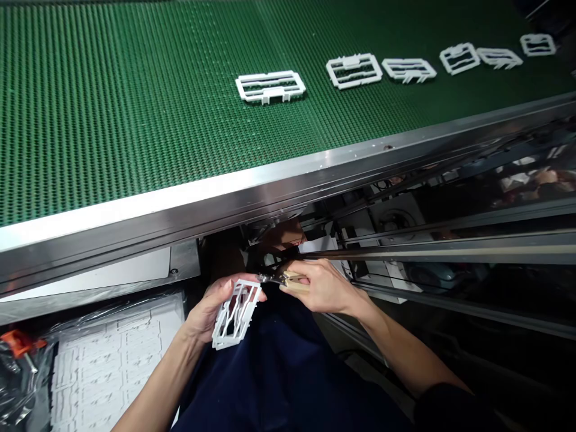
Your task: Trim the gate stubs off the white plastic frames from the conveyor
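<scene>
My left hand (209, 309) is closed around a white plastic frame (236, 315), a thin rectangular part with slots and small side tabs; it may be more than one, stacked. In my right hand (326, 285) is a pair of nippers (294, 283) with pale handles, gripped by the fingers. The metal jaws point left and reach the upper right corner of the frame, close to my left fingertips. Whether the jaws touch the plastic I cannot tell. Both hands are in front of my dark blue clothing, below the conveyor's edge.
Above my hands runs a green conveyor belt (135, 108) with a metal edge rail (252, 180). Several white frames (270, 87) lie along it toward the right. At lower left a plastic-lined box (108, 366) holds many white parts, beside an orange-handled tool (20, 345). Metal rails (450, 249) extend right.
</scene>
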`<state>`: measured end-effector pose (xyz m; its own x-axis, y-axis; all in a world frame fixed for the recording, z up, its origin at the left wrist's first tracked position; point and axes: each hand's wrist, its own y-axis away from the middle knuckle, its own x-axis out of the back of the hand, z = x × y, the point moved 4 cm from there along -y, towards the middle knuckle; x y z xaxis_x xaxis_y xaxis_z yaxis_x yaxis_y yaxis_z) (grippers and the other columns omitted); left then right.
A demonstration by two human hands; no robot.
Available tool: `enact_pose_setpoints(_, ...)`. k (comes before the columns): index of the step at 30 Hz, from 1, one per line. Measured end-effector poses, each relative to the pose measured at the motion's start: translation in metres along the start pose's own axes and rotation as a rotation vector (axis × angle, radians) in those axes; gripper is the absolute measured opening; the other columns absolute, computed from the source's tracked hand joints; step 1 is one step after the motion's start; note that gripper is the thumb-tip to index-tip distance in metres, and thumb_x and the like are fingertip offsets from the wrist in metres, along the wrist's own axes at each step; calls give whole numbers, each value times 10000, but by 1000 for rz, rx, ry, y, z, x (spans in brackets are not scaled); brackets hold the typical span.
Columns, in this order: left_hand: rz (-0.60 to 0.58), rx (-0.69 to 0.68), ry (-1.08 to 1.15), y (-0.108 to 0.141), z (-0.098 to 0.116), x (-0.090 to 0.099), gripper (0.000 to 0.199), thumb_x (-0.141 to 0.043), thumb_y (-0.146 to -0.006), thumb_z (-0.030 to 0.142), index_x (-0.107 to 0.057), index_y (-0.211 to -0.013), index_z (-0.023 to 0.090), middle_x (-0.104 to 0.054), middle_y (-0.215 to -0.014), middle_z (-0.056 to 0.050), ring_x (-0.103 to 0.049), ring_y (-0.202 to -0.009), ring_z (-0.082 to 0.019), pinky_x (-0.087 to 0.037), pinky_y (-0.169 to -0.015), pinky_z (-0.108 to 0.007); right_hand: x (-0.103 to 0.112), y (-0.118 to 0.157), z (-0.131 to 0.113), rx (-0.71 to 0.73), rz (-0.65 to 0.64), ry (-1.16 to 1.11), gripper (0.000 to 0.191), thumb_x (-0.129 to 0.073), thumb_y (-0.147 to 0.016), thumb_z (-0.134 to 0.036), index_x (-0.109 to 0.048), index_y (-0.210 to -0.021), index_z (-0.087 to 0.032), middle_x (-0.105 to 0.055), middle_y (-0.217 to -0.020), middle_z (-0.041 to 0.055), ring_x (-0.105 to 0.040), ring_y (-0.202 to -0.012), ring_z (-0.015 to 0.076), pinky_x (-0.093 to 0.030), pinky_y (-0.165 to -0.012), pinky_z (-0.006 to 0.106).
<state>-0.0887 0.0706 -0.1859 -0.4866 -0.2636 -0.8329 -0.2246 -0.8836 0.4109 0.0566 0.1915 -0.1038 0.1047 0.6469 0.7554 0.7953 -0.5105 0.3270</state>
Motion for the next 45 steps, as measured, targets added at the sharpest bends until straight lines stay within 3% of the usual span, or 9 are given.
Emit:
enact_pose_setpoints(3,53,11,32,-1,-1,2,415,-670,-744,424,-658,-1034,127,-720,-838,-122,-664,-643,-189,-522,-529,-202,-5,-1,8,-119,68,-168,264,-531,-810,-436,-536,-727,-185,-506,-599,-28,-435,-548,96,-298,-537,220)
enact_pose_setpoints(7,151,-29,104,-7,2,4,366,-610,-798,419,-610,-1067,170,-709,-884,-109,-667,-665,-187,-558,-585,-266,-21,-4,14,-228,186,-488,283,-509,-833,-436,-482,-722,-177,-504,-639,-25,-446,-581,98,-348,-562,222)
enact_pose_setpoints(12,181,-92,181,-15,7,4,316,-503,-871,401,-582,-1087,185,-691,-900,-85,-667,-681,-183,-576,-585,-297,-46,-6,5,-217,139,-783,208,-529,-829,-359,-477,-754,-172,-549,-670,-10,-454,-568,95,-370,-560,227)
enact_pose_setpoints(19,166,-119,207,-16,6,4,292,-452,-899,375,-593,-1066,181,-684,-896,-95,-667,-694,-186,-582,-584,-311,-51,-3,-1,-198,182,-796,134,-589,-772,-246,-488,-727,-172,-489,-635,-35,-417,-545,81,-360,-530,212)
enact_pose_setpoints(25,169,-131,205,-15,4,5,295,-442,-901,375,-604,-1047,177,-685,-892,-100,-667,-670,-187,-581,-561,-310,-56,-2,0,-214,241,-800,141,-589,-768,-242,-468,-738,-176,-519,-639,-29,-492,-568,98,-404,-554,220)
enact_pose_setpoints(31,164,-131,204,-15,3,4,295,-450,-896,380,-609,-1046,180,-688,-891,-96,-668,-662,-188,-583,-561,-313,-54,-1,-3,-176,321,-676,169,-605,-756,-252,-464,-709,-172,-457,-605,-49,-408,-532,76,-356,-513,201)
enact_pose_setpoints(39,167,-139,204,-12,1,6,290,-496,-873,387,-605,-1044,180,-694,-883,-101,-671,-681,-198,-581,-575,-320,-60,1,-4,-205,261,-684,102,-556,-789,-243,-481,-773,-176,-517,-685,-29,-451,-598,93,-375,-575,221)
enact_pose_setpoints(45,148,-140,226,-10,-3,9,337,-613,-796,403,-605,-1048,179,-699,-894,-101,-673,-713,-211,-580,-598,-329,-62,3,-6,-199,296,-699,82,-544,-792,-232,-485,-778,-178,-519,-714,-19,-478,-636,105,-395,-612,234)
